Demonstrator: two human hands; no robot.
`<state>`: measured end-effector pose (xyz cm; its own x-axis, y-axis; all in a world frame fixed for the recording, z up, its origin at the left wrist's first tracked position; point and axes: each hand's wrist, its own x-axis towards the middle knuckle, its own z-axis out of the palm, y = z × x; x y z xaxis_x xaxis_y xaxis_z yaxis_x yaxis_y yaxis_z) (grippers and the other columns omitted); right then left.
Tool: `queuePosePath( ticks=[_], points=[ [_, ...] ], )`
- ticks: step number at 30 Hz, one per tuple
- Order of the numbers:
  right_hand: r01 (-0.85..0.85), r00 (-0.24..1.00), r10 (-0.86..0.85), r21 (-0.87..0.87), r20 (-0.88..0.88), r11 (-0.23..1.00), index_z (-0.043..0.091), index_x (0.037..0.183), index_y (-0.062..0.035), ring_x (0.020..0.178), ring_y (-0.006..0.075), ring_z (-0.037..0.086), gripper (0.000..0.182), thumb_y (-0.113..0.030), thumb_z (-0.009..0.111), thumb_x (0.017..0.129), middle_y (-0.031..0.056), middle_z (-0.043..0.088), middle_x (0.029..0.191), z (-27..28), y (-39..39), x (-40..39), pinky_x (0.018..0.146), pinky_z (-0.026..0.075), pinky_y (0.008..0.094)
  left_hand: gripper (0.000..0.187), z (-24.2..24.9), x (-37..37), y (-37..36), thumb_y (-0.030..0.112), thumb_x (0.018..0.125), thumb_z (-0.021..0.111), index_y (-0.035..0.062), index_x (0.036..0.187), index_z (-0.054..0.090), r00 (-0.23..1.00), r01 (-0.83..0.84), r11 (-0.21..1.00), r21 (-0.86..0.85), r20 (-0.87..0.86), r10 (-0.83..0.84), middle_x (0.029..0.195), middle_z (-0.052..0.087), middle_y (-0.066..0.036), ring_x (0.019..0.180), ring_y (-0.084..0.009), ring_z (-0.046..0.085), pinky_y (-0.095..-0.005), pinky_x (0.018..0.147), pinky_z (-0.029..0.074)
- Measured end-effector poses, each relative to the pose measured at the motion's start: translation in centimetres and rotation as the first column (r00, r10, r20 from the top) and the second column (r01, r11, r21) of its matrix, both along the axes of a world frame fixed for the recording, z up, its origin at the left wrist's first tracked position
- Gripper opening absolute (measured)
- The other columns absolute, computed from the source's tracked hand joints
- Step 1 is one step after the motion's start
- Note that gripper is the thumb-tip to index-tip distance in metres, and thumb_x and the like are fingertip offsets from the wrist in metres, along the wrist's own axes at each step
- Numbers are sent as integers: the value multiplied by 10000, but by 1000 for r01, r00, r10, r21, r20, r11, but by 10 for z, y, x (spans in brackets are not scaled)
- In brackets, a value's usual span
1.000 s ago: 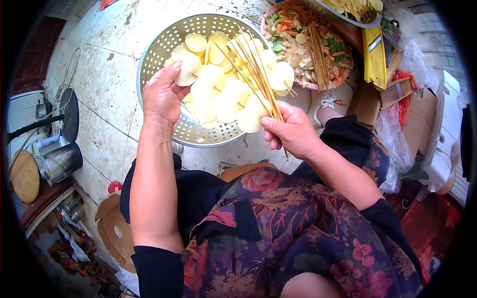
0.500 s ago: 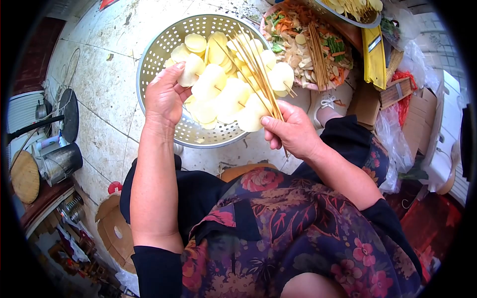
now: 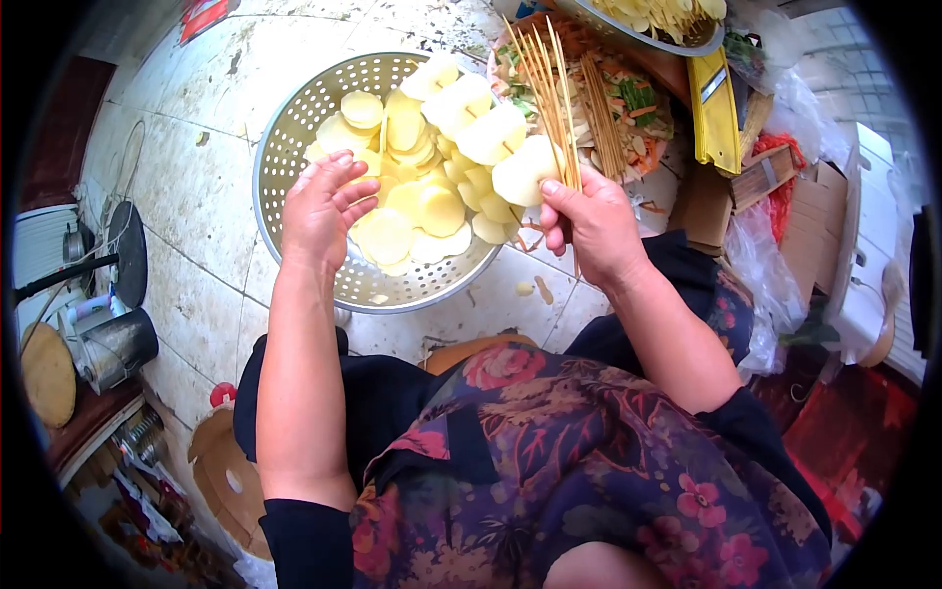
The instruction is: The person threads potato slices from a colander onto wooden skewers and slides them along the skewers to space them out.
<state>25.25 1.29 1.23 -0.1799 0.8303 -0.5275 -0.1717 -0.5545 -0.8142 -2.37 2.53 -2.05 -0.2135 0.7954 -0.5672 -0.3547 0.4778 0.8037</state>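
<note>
My right hand (image 3: 601,224) grips a bundle of thin bamboo skewers (image 3: 543,83). With them it holds a skewer threaded with several round, pale potato slices (image 3: 494,134), stretching up and left over the colander's right side. My left hand (image 3: 326,208) hovers above the colander's left part, fingers spread and holding nothing. Beneath both is the perforated metal colander (image 3: 278,187), which contains many loose, thin potato slices (image 3: 437,211).
Beyond my right hand, a basin of mixed vegetable pieces (image 3: 643,133) has another skewer bundle (image 3: 601,118) lying on it. A second metal bowl (image 3: 695,44) of slices stands at top right, above a yellow slicer (image 3: 714,113). Cardboard (image 3: 817,226) and plastic bags (image 3: 765,280) lie right.
My left hand has let go of the skewered potato slices, and its fingers have opened. My right hand has swung the loaded skewer and bundle up and to the right, away from the colander's middle.
</note>
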Motion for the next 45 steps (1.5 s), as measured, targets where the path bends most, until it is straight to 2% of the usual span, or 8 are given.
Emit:
queuePosePath(
  ticks=[17,20,23,24,27,36,44,45],
  points=[
    [-25,897,25,-4,442,1000,595,889,-23,398,59,414,167,-177,599,825,4,538,598,-22,19,5,352,333,225,321,-7,5,-7,138,849,595,11,1134,520,988,108,992,-62,-101,-114,926,630,-85,738,-154,643,-266,652,538],
    [-25,883,28,-13,469,1000,605,912,-27,412,59,419,182,-188,607,826,0,537,598,-23,19,6,356,333,224,286,-26,1,-12,165,828,616,7,1062,565,911,234,963,-135,-315,-266,929,636,-79,759,-165,642,-263,667,510],
    [-27,868,37,-27,495,999,631,935,-19,461,67,469,223,-191,615,795,9,551,606,-21,19,8,394,370,235,347,-40,-1,-19,171,756,676,8,1048,582,421,526,795,-302,-719,-552,945,648,-147,842,-252,644,-333,726,504],
    [-29,864,39,-28,502,999,632,932,-22,475,68,479,217,-193,619,798,8,550,607,-20,19,8,404,378,235,347,-40,2,-23,171,756,676,8,1048,582,422,525,795,-303,-719,-553,945,648,-147,842,-252,644,-333,726,504],
    [-38,850,26,13,526,999,627,933,-16,491,84,511,224,-208,604,819,30,568,617,-19,19,8,454,422,259,359,-34,13,-33,211,710,710,59,1011,588,-10,511,631,-583,-738,-674,998,629,-159,912,-315,622,-395,768,504],
    [-191,655,-227,449,721,873,596,963,-22,727,304,622,224,-226,528,901,174,633,791,-24,22,16,663,476,357,362,-47,17,-40,173,702,717,61,997,539,-164,508,621,-596,-776,-610,968,595,-150,899,-326,611,-414,757,492],
    [-319,775,-30,432,631,844,589,972,-28,683,270,605,173,-178,538,903,155,613,757,-6,3,-7,648,463,336,421,-45,18,-38,149,701,703,33,1054,504,-117,460,645,-611,-761,-638,1018,565,-189,908,-351,612,-416,775,511],
    [-352,785,-32,488,619,798,590,990,-22,637,156,530,177,-175,535,918,65,562,716,-10,1,-9,594,426,275,398,-44,18,-38,130,707,687,12,1040,502,-112,462,654,-600,-770,-628,1004,565,-196,907,-357,616,-417,768,522]
  ],
)
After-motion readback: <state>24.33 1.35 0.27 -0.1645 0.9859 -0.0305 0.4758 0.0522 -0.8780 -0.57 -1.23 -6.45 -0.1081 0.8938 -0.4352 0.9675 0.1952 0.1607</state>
